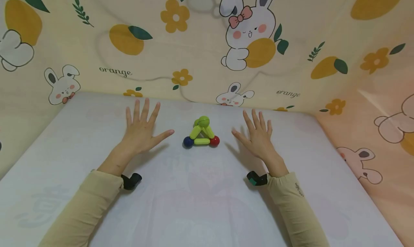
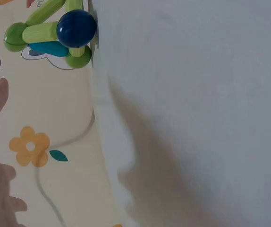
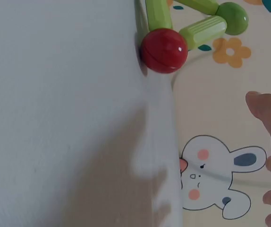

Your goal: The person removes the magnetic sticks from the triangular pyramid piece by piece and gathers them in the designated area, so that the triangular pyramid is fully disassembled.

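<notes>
A small frame of balls and rods (image 1: 202, 141) stands on the table between the two hands. Its rods are yellow-green; a navy ball (image 2: 76, 29) sits at its left corner, a red ball (image 3: 164, 50) at its right, and a green ball (image 1: 203, 121) on top. To its left, my left hand (image 1: 139, 132) is held over the table with fingers spread and thumb pointing toward the navy ball. My right hand (image 1: 257, 140) mirrors it on the other side, fingers spread, thumb toward the red ball. Neither hand touches the frame.
A white cloth covers the table (image 1: 194, 211). Behind and to the right hangs a curtain (image 1: 200, 53) printed with rabbits and oranges. Dark wrist cameras (image 1: 132, 181) stick out from both cuffs, and both hands cast shadows on the cloth.
</notes>
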Demonstrator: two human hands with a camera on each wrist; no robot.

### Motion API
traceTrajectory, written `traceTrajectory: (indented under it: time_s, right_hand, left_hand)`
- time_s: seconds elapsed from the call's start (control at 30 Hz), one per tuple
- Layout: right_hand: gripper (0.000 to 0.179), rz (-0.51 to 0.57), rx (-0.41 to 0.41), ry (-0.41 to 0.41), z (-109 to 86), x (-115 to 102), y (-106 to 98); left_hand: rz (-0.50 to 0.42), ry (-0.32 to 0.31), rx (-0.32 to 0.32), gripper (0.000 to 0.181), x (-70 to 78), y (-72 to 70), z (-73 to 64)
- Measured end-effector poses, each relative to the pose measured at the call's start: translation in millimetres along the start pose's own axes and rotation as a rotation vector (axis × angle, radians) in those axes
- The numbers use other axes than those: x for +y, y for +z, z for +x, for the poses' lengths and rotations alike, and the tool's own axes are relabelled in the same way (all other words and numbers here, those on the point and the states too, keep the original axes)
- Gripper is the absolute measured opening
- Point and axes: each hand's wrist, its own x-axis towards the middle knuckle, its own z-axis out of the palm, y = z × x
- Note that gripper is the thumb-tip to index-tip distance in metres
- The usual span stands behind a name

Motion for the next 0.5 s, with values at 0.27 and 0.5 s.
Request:
traceTrajectory:
  time_s: [0.27,0.5]
  right_hand:
    - [0.078,0.096,0.049,-0.065,0.6,-3,7]
    - [0.074,0.216,0.105,-0.112,2.0,-10,9]
  left_hand:
    - [-0.057,0.078,0.120,0.099,8.9,8.2,4.8]
    - [-0.107,0.111,0.199,0.095,16.7,9.1,8.9]
